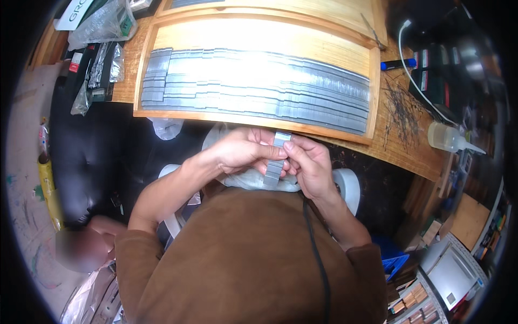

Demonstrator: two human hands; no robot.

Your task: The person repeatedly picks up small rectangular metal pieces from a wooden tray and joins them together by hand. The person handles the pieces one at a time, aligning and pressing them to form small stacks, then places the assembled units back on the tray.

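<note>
A segmented grey metal strip, made up of short flat sections, stands between my two hands just in front of the table edge. The fingers of my left hand close around it from the left, thumb laid across its front. From the right, my right hand pinches its upper part with thumb and fingers. Right beyond my hands is a shallow wooden tray, filled across its near half with rows of flat grey metal pieces. Glare washes out the middle of these rows.
On the wooden table right of the tray are thin dark wires, a blue-capped marker and a clear squeeze bottle. Plastic bags lie at the far left. Another person is at the lower left.
</note>
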